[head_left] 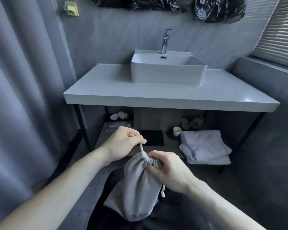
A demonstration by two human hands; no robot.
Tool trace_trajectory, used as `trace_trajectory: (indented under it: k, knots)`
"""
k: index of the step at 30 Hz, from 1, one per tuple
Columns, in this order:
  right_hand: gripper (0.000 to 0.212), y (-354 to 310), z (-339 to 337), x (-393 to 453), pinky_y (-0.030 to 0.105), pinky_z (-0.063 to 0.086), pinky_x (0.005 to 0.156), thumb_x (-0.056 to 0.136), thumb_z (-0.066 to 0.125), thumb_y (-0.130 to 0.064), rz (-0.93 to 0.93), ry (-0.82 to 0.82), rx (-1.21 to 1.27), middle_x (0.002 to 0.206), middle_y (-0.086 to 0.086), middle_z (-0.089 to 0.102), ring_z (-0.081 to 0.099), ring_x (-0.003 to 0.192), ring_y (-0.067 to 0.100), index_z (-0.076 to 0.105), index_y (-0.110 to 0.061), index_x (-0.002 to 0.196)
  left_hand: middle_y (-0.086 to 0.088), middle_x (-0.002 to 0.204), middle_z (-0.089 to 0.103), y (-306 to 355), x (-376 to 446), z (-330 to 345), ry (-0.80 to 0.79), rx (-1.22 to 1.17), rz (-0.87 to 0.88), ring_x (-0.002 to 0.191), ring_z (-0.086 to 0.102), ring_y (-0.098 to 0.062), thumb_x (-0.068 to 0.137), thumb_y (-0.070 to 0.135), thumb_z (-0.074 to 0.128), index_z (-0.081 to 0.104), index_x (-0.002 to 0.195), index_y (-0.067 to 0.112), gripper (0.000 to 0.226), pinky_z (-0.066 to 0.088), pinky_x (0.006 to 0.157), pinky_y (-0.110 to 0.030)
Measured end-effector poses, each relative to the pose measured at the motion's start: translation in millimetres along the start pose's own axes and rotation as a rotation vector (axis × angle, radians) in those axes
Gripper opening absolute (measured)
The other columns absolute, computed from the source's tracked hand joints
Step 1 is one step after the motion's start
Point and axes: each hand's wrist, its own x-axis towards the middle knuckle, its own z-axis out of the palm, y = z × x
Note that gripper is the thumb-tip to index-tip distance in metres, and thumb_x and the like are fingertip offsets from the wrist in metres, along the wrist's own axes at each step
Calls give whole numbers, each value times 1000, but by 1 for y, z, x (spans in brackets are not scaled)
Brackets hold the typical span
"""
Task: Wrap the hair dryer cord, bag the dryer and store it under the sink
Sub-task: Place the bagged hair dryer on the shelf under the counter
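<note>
A grey drawstring bag hangs low in the middle of the view, full and bulging, its mouth gathered tight. The hair dryer itself is hidden inside it. My left hand pinches the pale drawstring and holds it up and to the left of the bag's neck. My right hand grips the gathered neck from the right. A second cord end dangles at the bag's right side. The white sink stands on the countertop, with an open shelf below it.
On the shelf lie a folded white towel, a black mat, a small white cup, slippers and small packets. Black metal legs frame the shelf. A grey curtain hangs on the left.
</note>
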Motion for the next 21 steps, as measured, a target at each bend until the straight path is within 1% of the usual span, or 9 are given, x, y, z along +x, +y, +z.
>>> trace_trajectory:
  k: [3, 5, 6, 8, 11, 15, 17, 18, 21]
  knots:
    - [15, 14, 1, 5, 37, 56, 74, 95, 69, -40, 70, 55, 67, 86, -4, 75, 66, 78, 14, 74, -26, 97, -9, 55, 29, -16, 14, -2, 50, -41, -62, 51, 26, -12, 95, 26, 72, 49, 60, 3, 47, 27, 52, -23]
    - [11, 27, -1, 7, 35, 57, 72, 95, 71, -37, 149, 93, 146, 83, -5, 77, 67, 76, 13, 76, -27, 92, 7, 54, 50, -24, 23, -3, 127, -51, -68, 51, 43, -9, 96, 29, 71, 68, 74, 10, 29, 38, 57, -23]
    - [12, 35, -2, 8, 34, 56, 70, 96, 72, -35, 184, 121, 190, 80, -6, 77, 67, 74, 14, 77, -26, 90, 10, 66, 61, -26, 25, -3, 175, -58, -77, 59, 55, -9, 94, 34, 71, 74, 92, 15, 19, 46, 61, -26]
    - [18, 49, -6, 9, 31, 51, 64, 97, 73, -32, 255, 201, 292, 69, -9, 71, 59, 64, 7, 76, -20, 83, 8, 104, 70, -39, 30, -4, 244, -89, -110, 92, 71, -12, 84, 44, 70, 66, 127, 27, 47, 59, 79, -31]
    - [24, 67, -14, 8, 28, 49, 63, 99, 74, -30, 378, 320, 435, 66, -10, 71, 57, 65, 3, 75, -20, 77, 6, 140, 59, -64, 31, 1, 261, -112, -183, 128, 62, -15, 74, 58, 69, 47, 151, 32, 84, 48, 106, -35]
    - [27, 92, -22, 10, 40, 54, 72, 100, 72, -33, 485, 418, 626, 85, 20, 79, 68, 76, 15, 78, -12, 84, 1, 167, 37, -102, 29, 10, 237, -121, -353, 153, 37, -20, 76, 68, 61, 36, 162, 31, 98, 30, 110, -32]
    - [33, 105, -23, 16, 40, 51, 72, 100, 73, -32, 542, 465, 681, 89, 29, 75, 65, 75, 17, 74, -4, 82, 2, 166, 42, -120, 32, 12, 256, -211, -458, 151, 41, -19, 74, 75, 62, 41, 159, 30, 98, 31, 115, -35]
    - [35, 111, -22, 20, 40, 51, 71, 100, 73, -30, 570, 483, 708, 88, 30, 74, 65, 75, 19, 72, 1, 84, 2, 159, 53, -130, 37, 13, 263, -281, -516, 142, 51, -19, 73, 77, 62, 51, 151, 30, 92, 37, 113, -37]
    - [38, 132, -14, 35, 40, 54, 67, 100, 72, -29, 667, 521, 800, 83, 29, 74, 67, 78, 25, 72, 7, 87, -4, 115, 80, -144, 51, 19, 170, -476, -582, 97, 70, -19, 90, 68, 58, 79, 117, 24, 56, 48, 92, -39]
